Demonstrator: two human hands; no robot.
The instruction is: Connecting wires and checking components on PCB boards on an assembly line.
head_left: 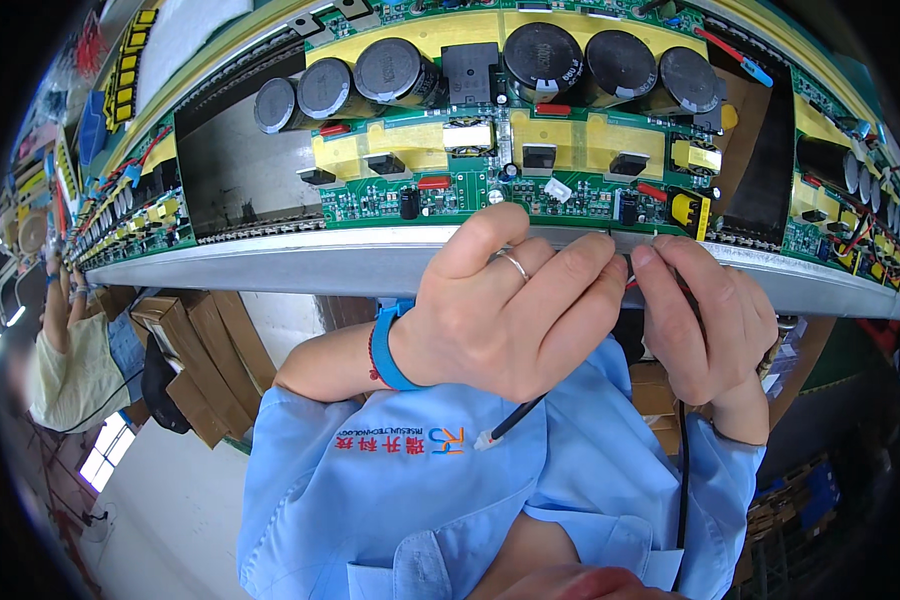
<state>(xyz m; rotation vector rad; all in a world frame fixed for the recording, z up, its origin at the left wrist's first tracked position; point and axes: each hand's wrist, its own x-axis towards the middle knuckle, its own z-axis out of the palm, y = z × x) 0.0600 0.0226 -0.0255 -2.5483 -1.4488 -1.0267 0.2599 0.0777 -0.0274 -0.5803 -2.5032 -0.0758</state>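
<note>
Both my hands work at the near metal edge of a green circuit board [450, 208]. My left hand [520, 310], with a ring and a blue wristband, is closed with thumb and forefinger pinched together at thin wires. A black cable [520, 412] comes out below that hand and ends in a small pale tip over my shirt. Close beside it, my right hand [705, 320] is also closed, pinching a thin wire [656, 236] whose light end points up at the board. Red and dark strands show between the hands; the fingers hide most of them. Another length of black cable [683, 480] hangs below my right hand.
Large black capacitors [542, 62] and yellow-covered parts stand on the board. A grey metal rail [270, 262] runs along its near side. More boards lie left and at the right [840, 215]. Flattened cardboard boxes [195, 350] are at lower left; another person [80, 360] stands farther left.
</note>
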